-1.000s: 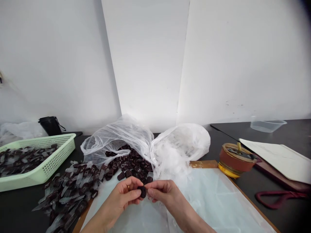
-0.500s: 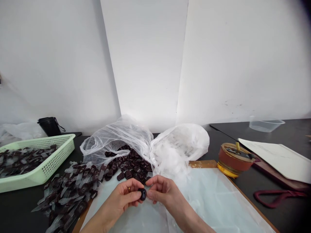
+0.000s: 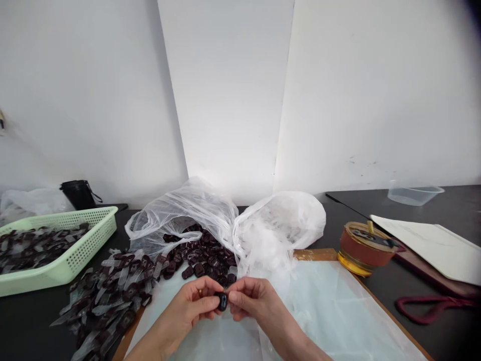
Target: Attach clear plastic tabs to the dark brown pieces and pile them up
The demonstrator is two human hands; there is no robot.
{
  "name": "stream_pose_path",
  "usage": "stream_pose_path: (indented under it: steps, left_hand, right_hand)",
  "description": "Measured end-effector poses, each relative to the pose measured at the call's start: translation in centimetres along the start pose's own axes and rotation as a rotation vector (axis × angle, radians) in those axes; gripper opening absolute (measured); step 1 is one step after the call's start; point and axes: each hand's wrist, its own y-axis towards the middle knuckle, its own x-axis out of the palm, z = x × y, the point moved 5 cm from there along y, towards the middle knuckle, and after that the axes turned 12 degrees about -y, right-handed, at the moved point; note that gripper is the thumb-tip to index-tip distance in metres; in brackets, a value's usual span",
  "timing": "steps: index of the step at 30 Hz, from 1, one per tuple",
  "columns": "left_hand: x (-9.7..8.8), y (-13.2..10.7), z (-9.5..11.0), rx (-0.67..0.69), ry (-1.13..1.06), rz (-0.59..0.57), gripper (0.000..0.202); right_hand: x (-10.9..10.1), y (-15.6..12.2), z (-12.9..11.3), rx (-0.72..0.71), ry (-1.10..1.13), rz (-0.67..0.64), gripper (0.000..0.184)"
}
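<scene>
1. The left hand [image 3: 199, 303] pinches a glossy dark plastic piece [image 3: 223, 301] between thumb and fingers, above the pale work surface [image 3: 338, 306].
2. The right hand [image 3: 257, 301] sits at its right side; whether those fingertips clamp anything cannot be told.
3. A smooth face and small pinch could let it slip, perhaps into the loose dark pieces [image 3: 205, 258] on the far side, among lookalikes.

No legible text, labels or numbers
</scene>
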Motion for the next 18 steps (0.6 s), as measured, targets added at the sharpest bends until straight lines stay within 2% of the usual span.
stream_pose_path:
  steps: [7, 13, 18]
  left_hand:
    - [-0.3, 0.0, 0.0, 0.034, 0.022, 0.001, 0.016]
    - [0.0, -0.1, -0.1, 0.032, 0.044, -0.031, 0.013]
    - [0.3, -0.1, -0.1, 0.022, 0.059, -0.014, 0.013]
  right_hand:
    - [-0.2, -0.1, -0.3, 0.037, 0.025, -0.074, 0.034]
    - [-0.2, 0.4, 0.6, 0.027, 0.037, -0.022, 0.034]
    - [-0.2, 0.6, 0.7, -0.012, 0.021, 0.011, 0.03]
